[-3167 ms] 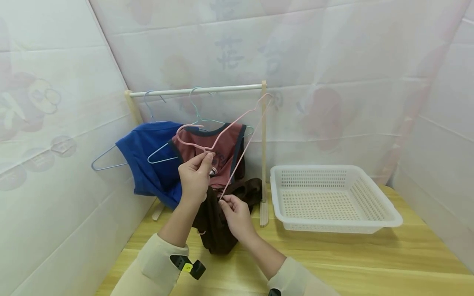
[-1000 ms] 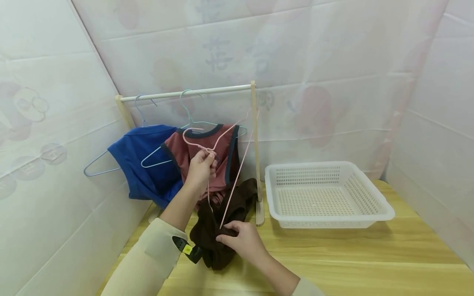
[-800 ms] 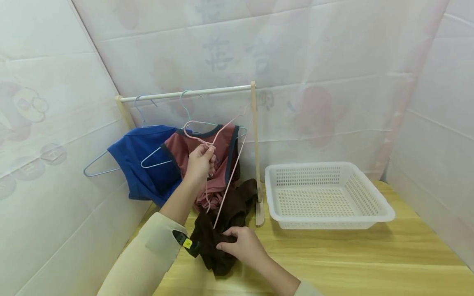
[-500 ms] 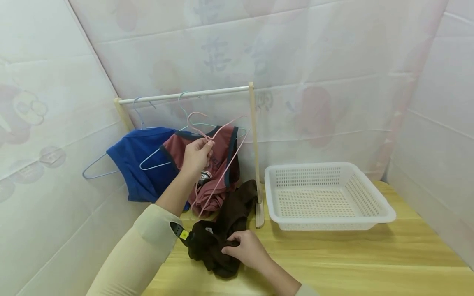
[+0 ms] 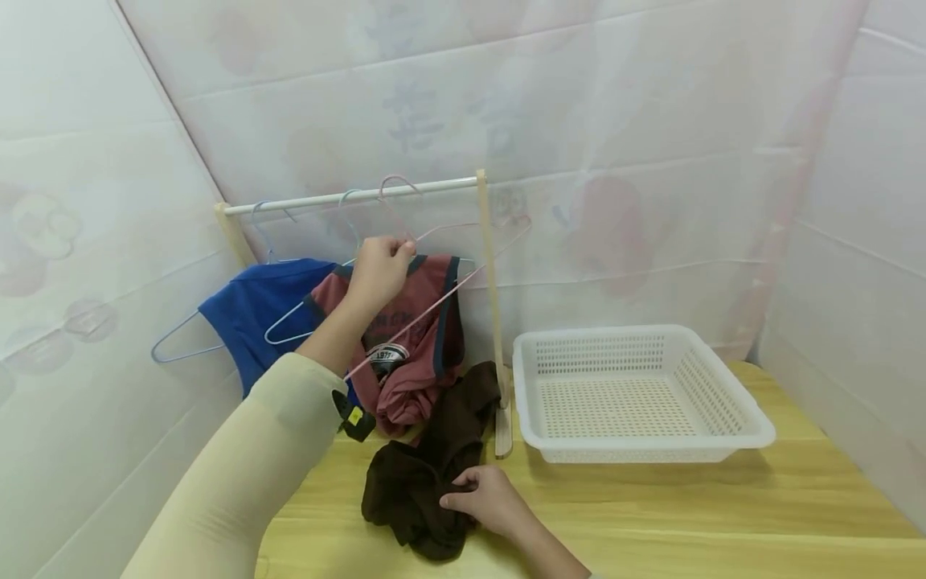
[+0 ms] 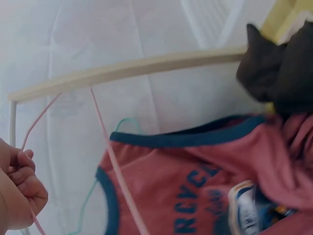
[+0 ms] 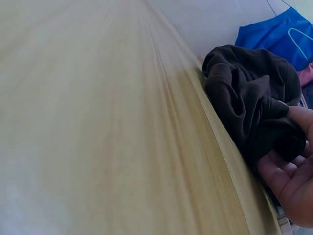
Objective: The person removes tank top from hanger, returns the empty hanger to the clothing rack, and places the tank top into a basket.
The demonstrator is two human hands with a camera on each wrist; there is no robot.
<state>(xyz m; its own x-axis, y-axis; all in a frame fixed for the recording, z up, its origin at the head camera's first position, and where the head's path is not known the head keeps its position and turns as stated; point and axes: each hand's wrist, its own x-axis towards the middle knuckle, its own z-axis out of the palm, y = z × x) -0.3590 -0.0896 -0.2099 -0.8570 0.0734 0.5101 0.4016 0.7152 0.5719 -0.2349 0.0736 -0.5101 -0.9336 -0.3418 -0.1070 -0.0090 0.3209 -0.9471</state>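
My left hand point(image 5: 381, 272) pinches a pink clothes hanger point(image 5: 434, 306) just below its hook, which is up at the white rail point(image 5: 311, 199) of the small rack. The hanger is bare and its right end passes beyond the rack's wooden post point(image 5: 489, 265). In the left wrist view the fingers point(image 6: 30, 188) curl round the pink wire. Down on the table, my right hand point(image 5: 492, 503) pinches a fold of a dark brown garment point(image 5: 408, 490) lying crumpled. Behind the pink hanger hangs a dusty-red sleeveless top point(image 5: 427, 297) with navy trim, on a green hanger.
A blue garment point(image 5: 271, 301) hangs on a light-blue hanger point(image 5: 174, 347) at the left of the rail. To the right of the rack stands a white perforated basket point(image 5: 637, 445) on the wooden table point(image 5: 651, 523). Printed white sheets point(image 5: 651, 96) enclose the table.
My left hand has lifted the pink hanger out of the brown garment and up to the rail. The brown garment has sunk onto the table, with my right hand still on it.
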